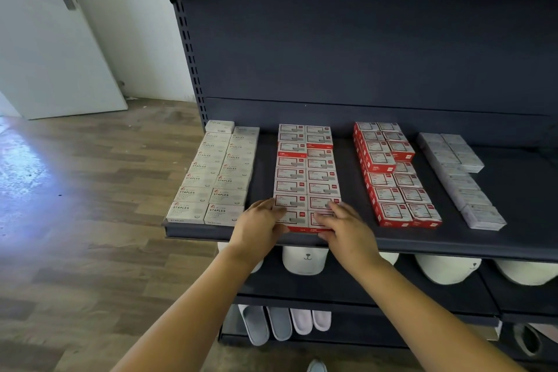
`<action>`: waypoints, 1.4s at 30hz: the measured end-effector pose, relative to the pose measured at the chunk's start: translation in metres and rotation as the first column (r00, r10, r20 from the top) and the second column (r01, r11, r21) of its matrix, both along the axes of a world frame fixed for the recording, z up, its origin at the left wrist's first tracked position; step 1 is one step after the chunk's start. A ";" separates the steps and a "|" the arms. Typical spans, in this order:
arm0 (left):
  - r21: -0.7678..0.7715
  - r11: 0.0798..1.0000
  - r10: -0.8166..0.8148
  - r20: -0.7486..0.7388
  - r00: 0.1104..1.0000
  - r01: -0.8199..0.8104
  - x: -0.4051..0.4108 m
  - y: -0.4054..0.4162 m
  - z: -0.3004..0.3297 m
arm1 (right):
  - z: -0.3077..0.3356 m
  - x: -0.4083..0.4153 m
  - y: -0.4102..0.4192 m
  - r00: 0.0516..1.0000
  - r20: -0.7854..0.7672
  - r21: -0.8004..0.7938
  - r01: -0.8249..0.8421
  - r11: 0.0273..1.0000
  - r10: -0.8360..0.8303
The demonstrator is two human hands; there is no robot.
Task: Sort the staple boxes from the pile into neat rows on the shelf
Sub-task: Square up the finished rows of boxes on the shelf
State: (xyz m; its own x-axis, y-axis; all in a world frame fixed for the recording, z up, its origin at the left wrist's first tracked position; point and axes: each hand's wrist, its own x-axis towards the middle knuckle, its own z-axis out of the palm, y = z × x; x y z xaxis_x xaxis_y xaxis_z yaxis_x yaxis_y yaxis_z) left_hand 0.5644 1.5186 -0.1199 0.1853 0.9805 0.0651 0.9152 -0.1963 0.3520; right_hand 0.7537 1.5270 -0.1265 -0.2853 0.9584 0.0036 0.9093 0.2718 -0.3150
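On the dark shelf (pixel 453 244) lie four groups of staple boxes in double rows. White "STAPLES" boxes (pixel 211 178) are at the left. Red-and-white boxes (pixel 308 172) fill the middle group. More red-and-white boxes (pixel 392 178) lie right of them, partly stacked. Grey boxes (pixel 462 181) are furthest right. My left hand (pixel 259 226) presses flat against the left side of the middle group's front boxes. My right hand (pixel 344 226) rests with spread fingers on the front right box of that group. Neither hand lifts a box.
Below the shelf, white caps (pixel 305 260) sit on a lower shelf, and slippers (pixel 280 323) on the one under it. A perforated upright (pixel 188 48) marks the shelf's left end. Wood floor and a white door (pixel 54 48) lie to the left.
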 end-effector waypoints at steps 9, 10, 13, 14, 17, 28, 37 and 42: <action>0.016 1.000 0.017 -0.084 0.996 -0.015 0.004 -0.006 0.007 | -0.002 0.004 -0.003 0.997 -0.080 -0.005 0.005 1.000 -0.005; 0.007 1.000 0.023 -0.076 0.997 -0.022 0.004 -0.006 0.007 | -0.003 0.004 -0.004 0.994 -0.103 0.004 0.020 1.000 -0.020; -0.003 0.999 0.035 -0.024 0.999 -0.035 0.005 -0.004 0.008 | -0.003 0.003 -0.004 0.982 -0.181 0.011 0.065 0.998 -0.062; -0.002 0.999 0.041 -0.010 0.999 -0.041 0.006 -0.004 0.008 | -0.002 0.002 -0.003 0.977 -0.201 0.011 0.070 0.997 -0.066; 0.003 0.997 0.073 0.011 0.997 -0.073 0.010 -0.006 0.008 | 0.001 -0.001 -0.003 0.976 -0.205 0.005 0.077 0.997 -0.074; 0.060 0.998 -0.014 -0.177 0.984 0.025 0.040 -0.025 0.013 | 0.011 0.014 -0.025 0.997 -0.079 0.107 0.030 0.994 -0.021; 0.122 0.988 -0.077 -0.138 0.988 0.094 0.100 -0.015 0.010 | 0.006 0.083 -0.020 0.981 -0.191 0.128 0.054 0.990 -0.029; 0.134 0.986 -0.084 -0.103 0.991 0.098 0.144 0.003 0.006 | -0.001 0.121 0.000 0.974 -0.226 0.252 0.031 0.967 0.027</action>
State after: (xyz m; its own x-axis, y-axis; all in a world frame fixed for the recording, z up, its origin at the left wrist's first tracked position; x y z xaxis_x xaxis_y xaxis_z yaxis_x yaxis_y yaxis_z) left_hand 0.7089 1.5214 -0.1138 0.2853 0.9420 0.1766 0.9197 -0.3209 0.2262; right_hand 0.8748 1.5265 -0.1275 -0.2470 0.9183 0.3095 0.8231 0.3674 -0.4331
